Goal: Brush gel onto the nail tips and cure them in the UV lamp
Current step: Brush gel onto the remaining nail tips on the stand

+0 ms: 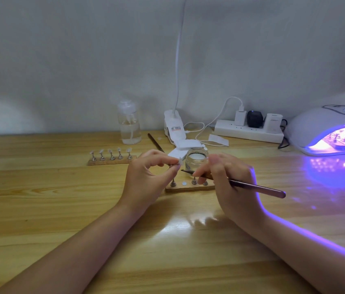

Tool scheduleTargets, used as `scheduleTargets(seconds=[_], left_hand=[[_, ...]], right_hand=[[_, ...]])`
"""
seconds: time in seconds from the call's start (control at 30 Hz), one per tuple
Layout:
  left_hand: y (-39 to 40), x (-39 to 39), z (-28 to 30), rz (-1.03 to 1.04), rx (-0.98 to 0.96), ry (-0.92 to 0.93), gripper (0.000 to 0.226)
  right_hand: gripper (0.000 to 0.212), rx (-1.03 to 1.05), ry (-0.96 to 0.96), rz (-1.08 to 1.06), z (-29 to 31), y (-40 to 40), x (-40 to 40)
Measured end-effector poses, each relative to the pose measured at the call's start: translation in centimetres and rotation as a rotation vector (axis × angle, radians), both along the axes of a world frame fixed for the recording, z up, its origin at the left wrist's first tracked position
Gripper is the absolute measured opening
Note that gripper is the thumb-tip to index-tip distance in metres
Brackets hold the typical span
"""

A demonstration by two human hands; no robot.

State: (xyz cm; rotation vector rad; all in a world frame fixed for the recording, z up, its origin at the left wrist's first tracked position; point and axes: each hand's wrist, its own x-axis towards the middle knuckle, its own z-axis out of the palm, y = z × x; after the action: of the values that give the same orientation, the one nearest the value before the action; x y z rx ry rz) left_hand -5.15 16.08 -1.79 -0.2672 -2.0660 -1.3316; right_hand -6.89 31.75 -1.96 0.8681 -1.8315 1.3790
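Pinching a small translucent nail tip (180, 161), left hand (146, 177).

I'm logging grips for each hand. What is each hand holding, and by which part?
Left hand pinches a nail-tip stand by its stem. Right hand grips the brush near its front end.

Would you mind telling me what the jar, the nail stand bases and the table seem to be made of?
The jar looks like clear glass: see-through wall, glossy, with whitish contents. The far base and the near base look like pale unfinished wood or cork, matte and light brown; which one is unclear. The table shows wood grain under a glossy finish that reflects the light; possibly laminate.
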Motion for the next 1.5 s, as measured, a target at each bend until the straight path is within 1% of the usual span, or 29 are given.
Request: scheduleTargets(seconds=[0.1,0.3,0.5,0.6,0.7,0.8,0.9,1.2,1.3,1.4,1.5], left_hand=[[-0.04,-0.02,-0.02,-0.002,-0.007,0.004,0.026],[-0.09,-0.03,-0.04,-0.006,-0.008,-0.001,0.029],[-0.08,0.01,-0.01,0.001,-0.006,-0.018,0.026],[-0.03,0.10,0.10,-0.001,-0.006,-0.020,0.025],[-0.03,0.12,0.17,-0.009,-0.009,-0.029,0.026],[-0.02,0.11,0.10,-0.006,-0.001,-0.032,0.027],[-0.01,0.11,0.09,-0.002,0.002,-0.029,0.028],[0.04,0.12,0.12,0.000,0.007,-0.042,0.026],[0.02,0.14,0.18,0.001,0.004,-0.040,0.026],[0.08,0.21,0.28,0.005,-0.001,-0.047,0.024],[0.12,0.24,0.35,0.006,-0.005,-0.049,0.024]], right_hand=[[0.044,-0.038,-0.013,-0.008,0.04,0.00,0.01],[0.039,0.020,-0.029,-0.043,-0.03,-0.42,-0.05],[0.042,0.003,-0.017,-0.004,-0.16,-0.16,-0.18],[0.045,-0.037,-0.025,0.002,-0.12,-0.01,-0.10],[0.042,-0.062,-0.029,-0.015,0.11,-0.19,-0.03],[0.040,0.006,-0.047,-0.067,0.18,-0.41,-0.11],[0.038,0.051,-0.054,-0.059,0.12,-0.44,-0.06],[0.048,-0.023,-0.057,0.010,0.15,-0.13,0.17],[0.042,-0.063,-0.095,0.005,0.25,-0.09,0.17],[0.035,-0.037,-0.166,0.002,0.36,-0.41,0.02],[0.036,-0.046,-0.227,0.046,0.34,-0.57,-0.01]])
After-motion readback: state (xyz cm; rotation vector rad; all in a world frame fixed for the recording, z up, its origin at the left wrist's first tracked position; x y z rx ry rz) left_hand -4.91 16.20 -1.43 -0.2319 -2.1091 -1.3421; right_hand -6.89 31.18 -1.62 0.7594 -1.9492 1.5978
